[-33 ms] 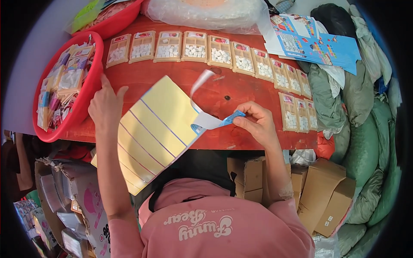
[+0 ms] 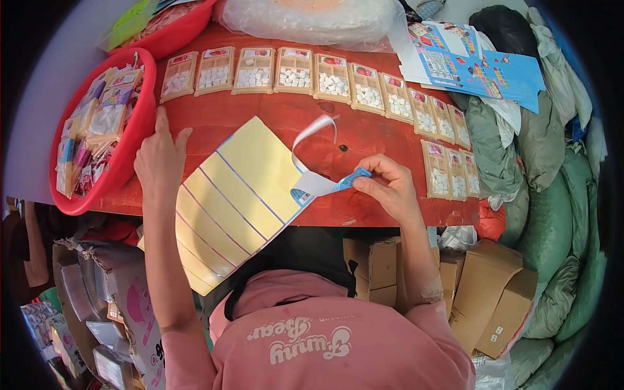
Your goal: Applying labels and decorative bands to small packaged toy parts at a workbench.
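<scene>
A yellow sheet (image 2: 227, 195), ruled into bands by purple lines, lies tilted across the table's near edge and hangs toward my body. At its right side a blue-and-white strip (image 2: 318, 184) is partly separated from the sheet, with a thin white curl (image 2: 300, 138) standing up beside it. My right hand (image 2: 390, 188) pinches the outer end of this strip between thumb and fingertips. My left hand (image 2: 159, 159) holds nothing visible; its index finger points forward near the red basin's rim, the thumb is spread, and its other fingers are partly hidden.
Small wooden trays (image 2: 294, 71) of white pieces form a curved row across the red table (image 2: 247, 107), with several more at right. A red basin (image 2: 146, 110) of filled packs stands left. Blue printed sheets (image 2: 481, 68) lie far right; cardboard boxes (image 2: 484, 286) sit below.
The yellow sheet has shifted slightly to the right at its upper end. The white curl's tip has swung right and bent over. Both hands stay nearly where they were.
</scene>
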A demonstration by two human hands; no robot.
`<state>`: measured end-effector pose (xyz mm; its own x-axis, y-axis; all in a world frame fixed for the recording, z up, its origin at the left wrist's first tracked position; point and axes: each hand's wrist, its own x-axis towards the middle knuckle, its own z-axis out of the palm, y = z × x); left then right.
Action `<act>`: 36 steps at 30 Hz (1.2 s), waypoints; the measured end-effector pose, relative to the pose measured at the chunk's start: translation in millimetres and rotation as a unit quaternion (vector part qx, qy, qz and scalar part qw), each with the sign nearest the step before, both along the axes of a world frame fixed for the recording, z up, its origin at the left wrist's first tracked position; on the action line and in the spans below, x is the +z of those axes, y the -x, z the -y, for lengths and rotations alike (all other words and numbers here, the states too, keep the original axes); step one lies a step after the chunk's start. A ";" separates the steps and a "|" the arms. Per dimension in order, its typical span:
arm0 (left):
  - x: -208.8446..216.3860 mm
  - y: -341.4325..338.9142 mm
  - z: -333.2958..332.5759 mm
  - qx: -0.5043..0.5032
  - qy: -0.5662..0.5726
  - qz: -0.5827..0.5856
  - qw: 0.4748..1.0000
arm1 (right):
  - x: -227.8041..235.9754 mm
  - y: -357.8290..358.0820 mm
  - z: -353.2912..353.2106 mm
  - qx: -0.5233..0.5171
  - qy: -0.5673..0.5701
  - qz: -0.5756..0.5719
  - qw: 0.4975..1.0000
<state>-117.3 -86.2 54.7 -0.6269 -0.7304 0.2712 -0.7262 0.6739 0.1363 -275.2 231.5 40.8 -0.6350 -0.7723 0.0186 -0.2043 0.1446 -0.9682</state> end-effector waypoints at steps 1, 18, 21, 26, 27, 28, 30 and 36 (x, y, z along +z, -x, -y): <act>-3.0 0.0 -9.3 -0.082 -0.040 -0.098 0.991 | -1.7 0.3 -0.8 -0.003 -0.001 0.001 1.000; -63.9 41.2 -68.6 -0.539 -0.090 0.000 0.838 | 29.9 4.7 -74.9 -0.077 0.281 -0.024 0.956; -59.0 40.0 -72.9 -0.545 -0.036 0.026 0.837 | 34.8 19.9 -101.4 -0.275 0.330 0.022 0.903; -50.8 38.3 -58.4 -0.522 0.033 0.068 0.850 | 54.2 34.7 -122.0 -0.369 0.390 -0.119 0.835; -53.4 40.1 -51.6 -0.512 0.037 0.070 0.856 | 48.8 42.3 -133.1 -0.360 0.367 -0.143 0.846; -52.2 41.4 -43.5 -0.501 0.041 0.071 0.862 | 45.4 48.8 -135.9 -0.386 0.357 -0.157 0.836; -47.9 41.4 -24.9 -0.452 0.092 0.047 0.886 | 37.1 53.2 -134.1 -0.400 0.290 -0.197 0.846; -21.3 46.3 -69.5 -0.398 0.111 -0.122 0.902 | -18.8 87.3 -164.7 -0.292 -0.086 -0.415 0.857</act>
<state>-163.7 -16.7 33.4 -0.8312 0.0154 0.5558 0.0340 0.9992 0.0231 -362.6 396.3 22.0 -0.7372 -0.3638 0.5693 -0.6568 0.5834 -0.4777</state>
